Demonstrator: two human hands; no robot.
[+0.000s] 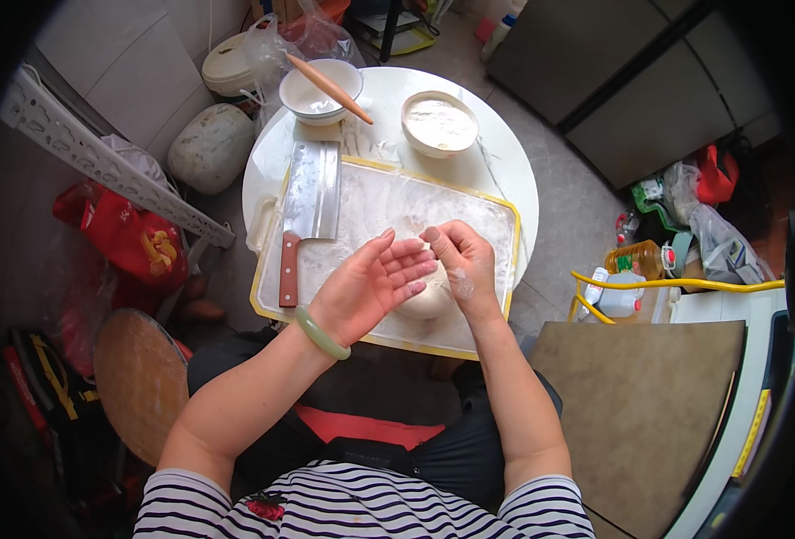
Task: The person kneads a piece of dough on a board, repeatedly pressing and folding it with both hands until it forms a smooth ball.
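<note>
My left hand (377, 286) is turned palm up above a floured board (384, 185) with a yellow rim, its fingers apart and dusted with white. Close by its fingertips, my right hand (466, 266) has curled fingers with the thumb laid against them. White residue marks the back of that hand near the wrist. Whether a scrap of dough sits between thumb and finger is too small to tell. Below both hands a smooth ball of dough (427, 303) rests on the board, partly covered by them. A cleaver (313, 192) with a wooden handle lies flat along the board's left side.
Behind the board on the round marbled table (387, 87) stand a bowl of flour (440, 124) and a white bowl (318, 108) with a rolling pin (330, 87) across its rim. A brown-topped surface (640, 404) is at my right, a round wooden stool (140, 384) at my left.
</note>
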